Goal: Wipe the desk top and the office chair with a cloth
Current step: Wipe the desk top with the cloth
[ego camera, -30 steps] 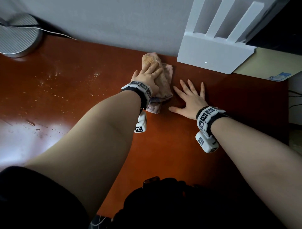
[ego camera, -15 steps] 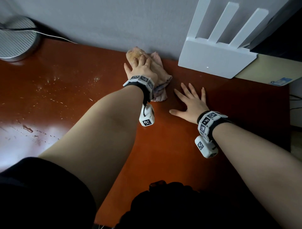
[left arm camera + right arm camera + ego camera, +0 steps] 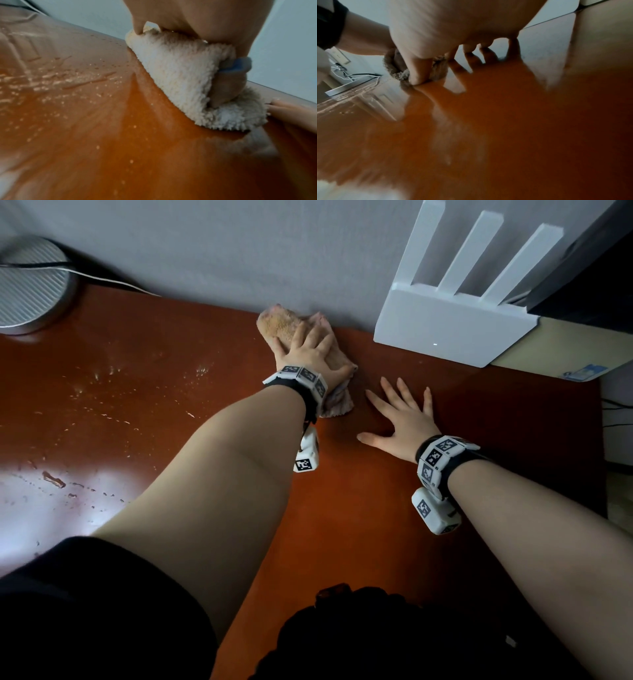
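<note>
One cloth (image 3: 281, 324) sits at the tabletop's (image 3: 342, 525) back edge, gripped by your left hand (image 3: 308, 354); right hand (image 3: 406, 421) flat, fingers spread, empty; droplets (image 3: 85, 386) leftward and, likely, the chair remain.

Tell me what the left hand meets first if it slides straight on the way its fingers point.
The wall: the left hand holds the cloth, whose far edge seems already against it.

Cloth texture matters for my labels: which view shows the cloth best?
The left wrist view: the cloth shows close up, fluffy pile clear, under the left hand on the desk top. The head view shows it half covered by that hand; the right wrist view, only a blurred edge.
</note>
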Demonstrator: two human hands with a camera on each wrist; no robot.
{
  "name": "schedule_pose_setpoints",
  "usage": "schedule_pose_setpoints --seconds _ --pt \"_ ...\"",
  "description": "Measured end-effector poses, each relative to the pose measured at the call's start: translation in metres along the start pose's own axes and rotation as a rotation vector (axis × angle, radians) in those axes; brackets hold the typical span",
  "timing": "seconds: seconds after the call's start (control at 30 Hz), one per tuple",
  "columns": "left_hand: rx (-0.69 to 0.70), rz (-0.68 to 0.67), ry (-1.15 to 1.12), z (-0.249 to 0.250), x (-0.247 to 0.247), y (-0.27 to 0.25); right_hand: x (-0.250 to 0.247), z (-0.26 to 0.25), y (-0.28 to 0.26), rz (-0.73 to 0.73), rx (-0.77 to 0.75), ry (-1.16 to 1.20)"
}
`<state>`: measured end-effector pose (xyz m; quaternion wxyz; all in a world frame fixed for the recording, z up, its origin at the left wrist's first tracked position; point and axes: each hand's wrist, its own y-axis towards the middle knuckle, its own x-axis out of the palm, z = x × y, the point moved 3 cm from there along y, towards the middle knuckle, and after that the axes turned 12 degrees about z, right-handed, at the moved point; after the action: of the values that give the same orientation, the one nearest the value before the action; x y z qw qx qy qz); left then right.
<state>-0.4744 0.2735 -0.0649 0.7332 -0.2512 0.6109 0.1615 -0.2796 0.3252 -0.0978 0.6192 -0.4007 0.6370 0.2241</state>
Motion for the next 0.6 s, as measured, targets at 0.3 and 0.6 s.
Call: schedule_pose_setpoints --seconds 0.3,0.6 --pt "-0.348 -0.001 -0.102 -0.022 -0.005 -0.016 -0.006 -0.008 -0.005 -0.064 0.066 0.016" --pt "-0.248 0.028 -0.013 -0.045 -0.008 -0.034 -0.004 -0.026 -0.004 -0.103 0.114 0.011"
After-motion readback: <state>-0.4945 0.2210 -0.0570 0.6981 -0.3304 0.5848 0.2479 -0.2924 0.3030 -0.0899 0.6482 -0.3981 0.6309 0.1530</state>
